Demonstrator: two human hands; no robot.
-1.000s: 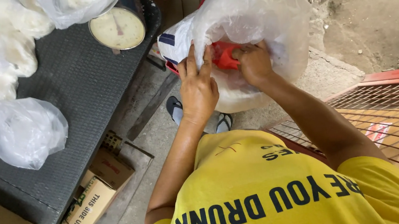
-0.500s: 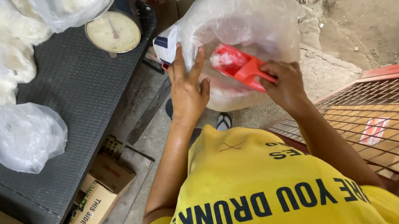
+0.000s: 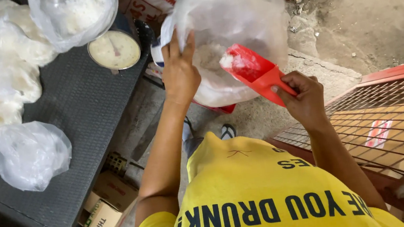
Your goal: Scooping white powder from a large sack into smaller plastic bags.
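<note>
My right hand (image 3: 304,102) grips the handle of a red plastic scoop (image 3: 253,69) that carries a little white grain. The scoop sits in front of a large clear plastic bag (image 3: 233,29) with white grain inside. My left hand (image 3: 179,73) lies flat against the bag's left side, fingers spread upward, holding it. I wear a yellow shirt with dark lettering.
A dark woven table (image 3: 76,122) on the left bears several filled clear bags (image 3: 29,156) and a round dial scale (image 3: 113,50). Cardboard boxes (image 3: 97,221) lie under it. A red-framed wire mesh rack (image 3: 394,107) is at the right. Dirt ground lies beyond.
The right hand has drawn the red scoop out of the bag and down to the right. The left hand stayed on the bag's side, and the view came closer.
</note>
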